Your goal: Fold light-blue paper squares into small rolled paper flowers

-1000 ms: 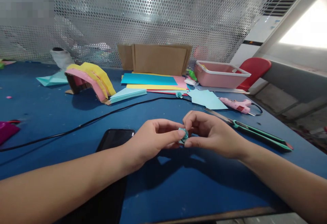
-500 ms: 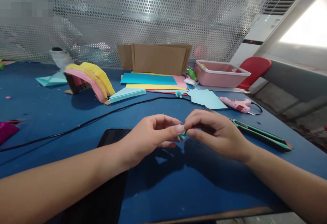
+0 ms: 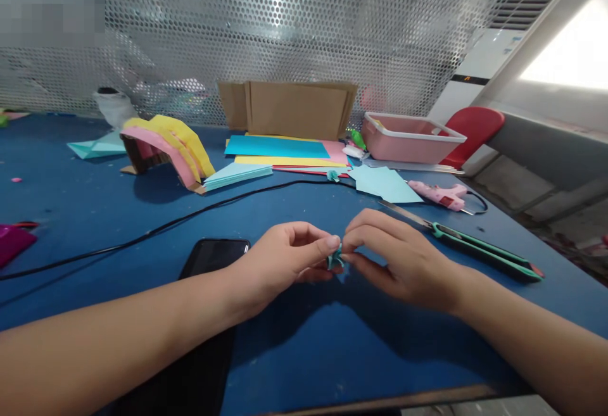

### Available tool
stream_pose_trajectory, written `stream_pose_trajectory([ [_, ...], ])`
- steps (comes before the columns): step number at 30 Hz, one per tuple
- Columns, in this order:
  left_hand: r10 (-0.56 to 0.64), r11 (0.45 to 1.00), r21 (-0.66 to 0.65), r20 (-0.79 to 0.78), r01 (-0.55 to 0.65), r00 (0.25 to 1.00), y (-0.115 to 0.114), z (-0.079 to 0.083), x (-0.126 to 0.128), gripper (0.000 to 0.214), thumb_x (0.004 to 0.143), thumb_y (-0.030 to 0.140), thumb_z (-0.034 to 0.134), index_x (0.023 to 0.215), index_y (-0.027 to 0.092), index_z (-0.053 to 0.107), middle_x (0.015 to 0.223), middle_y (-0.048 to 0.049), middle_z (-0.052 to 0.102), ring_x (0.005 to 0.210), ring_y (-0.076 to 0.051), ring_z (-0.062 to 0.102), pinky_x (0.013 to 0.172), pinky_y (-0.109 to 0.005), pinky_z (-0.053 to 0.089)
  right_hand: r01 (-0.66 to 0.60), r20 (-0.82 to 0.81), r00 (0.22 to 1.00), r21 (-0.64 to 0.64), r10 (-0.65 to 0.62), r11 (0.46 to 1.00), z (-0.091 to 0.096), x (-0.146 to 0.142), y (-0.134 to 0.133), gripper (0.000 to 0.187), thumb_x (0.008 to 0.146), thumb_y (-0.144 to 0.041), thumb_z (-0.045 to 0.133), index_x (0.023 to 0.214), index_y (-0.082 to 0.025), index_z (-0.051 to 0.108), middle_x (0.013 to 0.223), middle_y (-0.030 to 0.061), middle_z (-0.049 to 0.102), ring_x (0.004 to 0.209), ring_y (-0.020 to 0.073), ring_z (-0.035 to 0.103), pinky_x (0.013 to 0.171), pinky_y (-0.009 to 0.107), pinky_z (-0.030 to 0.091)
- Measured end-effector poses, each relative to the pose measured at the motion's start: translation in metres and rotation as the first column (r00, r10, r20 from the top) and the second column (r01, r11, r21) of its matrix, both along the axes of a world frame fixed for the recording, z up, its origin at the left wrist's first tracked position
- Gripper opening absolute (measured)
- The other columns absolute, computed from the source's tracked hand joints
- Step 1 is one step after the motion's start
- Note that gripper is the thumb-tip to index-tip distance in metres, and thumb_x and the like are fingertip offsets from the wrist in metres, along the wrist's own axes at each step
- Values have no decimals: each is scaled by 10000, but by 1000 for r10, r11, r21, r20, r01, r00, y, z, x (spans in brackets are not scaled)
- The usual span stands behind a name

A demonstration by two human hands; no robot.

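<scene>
Between the fingertips of my left hand (image 3: 289, 258) is a small light-blue folded paper flower (image 3: 335, 258), pinched by thumb and fingers. My right hand (image 3: 399, 254) comes from the other side, its thumb and fingertips closed on the flower's right edge. Both hands hover over the front middle of the blue table (image 3: 304, 365). A similar small paper flower (image 3: 333, 175) lies behind them, beside light-blue paper sheets (image 3: 387, 182). Under my left forearm lies a black phone or tablet (image 3: 216, 254), partly hidden.
To the right lie a green-and-black utility knife (image 3: 484, 248), blade out, and a pink glue gun (image 3: 439, 194). A black cable (image 3: 190, 216) crosses the table. Behind are a pink basket (image 3: 408, 137), coloured paper (image 3: 275, 147), cardboard (image 3: 294, 109) and a yellow-pink arch (image 3: 164, 144).
Both hands have come slightly down and closer with the paper flower. My right fingers have shifted, uncovering the knife's blade. Other things stay in place.
</scene>
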State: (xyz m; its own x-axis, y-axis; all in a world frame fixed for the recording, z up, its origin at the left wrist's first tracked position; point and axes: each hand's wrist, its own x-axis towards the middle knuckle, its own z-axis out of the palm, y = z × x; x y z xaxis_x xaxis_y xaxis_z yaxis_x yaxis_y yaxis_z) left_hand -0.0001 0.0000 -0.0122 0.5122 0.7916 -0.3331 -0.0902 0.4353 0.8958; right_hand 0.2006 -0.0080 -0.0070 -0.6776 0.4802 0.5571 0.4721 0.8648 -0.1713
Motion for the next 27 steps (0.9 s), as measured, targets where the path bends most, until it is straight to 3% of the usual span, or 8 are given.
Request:
stream_pose_trajectory([
  [4,47,998,39,14,-47,999,-2,4,2,262,679,342,819,756,142,668,730,-1,688,698,-106,650,687,-224,499,95,-32,995,-25,-96,995,-3,-7,-6,97,889,-107,501,839,-187,527,755,38,571,677,150,532,610,261,475],
  [9,89,990,108,-20,-87,996,-3,8,2,251,700,343,801,754,145,657,723,11,651,685,-106,628,716,-251,519,174,-148,967,-209,-207,962,-3,-12,-11,117,888,-131,520,787,-190,519,719,14,562,623,124,527,580,239,453],
  [12,131,991,39,31,-132,991,-1,11,2,229,771,346,746,831,158,630,776,-2,638,694,-117,645,683,-251,542,203,-158,954,-284,-255,937,3,-11,-4,119,901,-173,517,789,-184,555,708,17,586,616,127,539,570,240,451],
  [15,223,973,-71,58,-219,973,3,15,0,184,878,345,621,906,165,591,855,-24,632,657,-110,652,630,-245,557,306,-111,933,-253,-342,918,13,-6,23,130,905,-205,523,796,-176,587,710,22,622,624,135,560,566,238,448],
  [18,234,968,-100,44,-229,971,4,19,-1,162,930,297,533,881,149,577,858,-32,622,633,-96,635,621,-240,561,477,85,879,-145,-470,867,24,-3,66,119,886,-200,551,801,-163,627,752,40,666,655,153,592,606,257,457],
  [22,186,979,-82,16,-184,982,4,21,-1,129,917,235,543,826,147,572,819,-26,622,616,-91,612,606,-240,545,530,207,835,-50,-510,847,33,-10,126,132,856,-160,577,771,-131,674,876,121,685,872,240,618,766,337,453],
  [25,171,982,-82,1,-170,985,4,22,-3,139,905,223,556,789,148,571,799,-28,629,610,-90,599,616,-248,529,540,325,798,-11,-508,841,32,-18,155,138,861,-151,599,780,-96,695,903,151,688,932,264,625,838,373,462],
  [27,163,982,-90,-1,-163,987,5,22,-3,139,889,226,579,774,149,570,788,-28,632,607,-91,595,625,-256,522,532,398,776,2,-489,847,29,-22,166,148,891,-222,620,941,-97,682,1010,127,674,959,238,632,866,396,494],
])
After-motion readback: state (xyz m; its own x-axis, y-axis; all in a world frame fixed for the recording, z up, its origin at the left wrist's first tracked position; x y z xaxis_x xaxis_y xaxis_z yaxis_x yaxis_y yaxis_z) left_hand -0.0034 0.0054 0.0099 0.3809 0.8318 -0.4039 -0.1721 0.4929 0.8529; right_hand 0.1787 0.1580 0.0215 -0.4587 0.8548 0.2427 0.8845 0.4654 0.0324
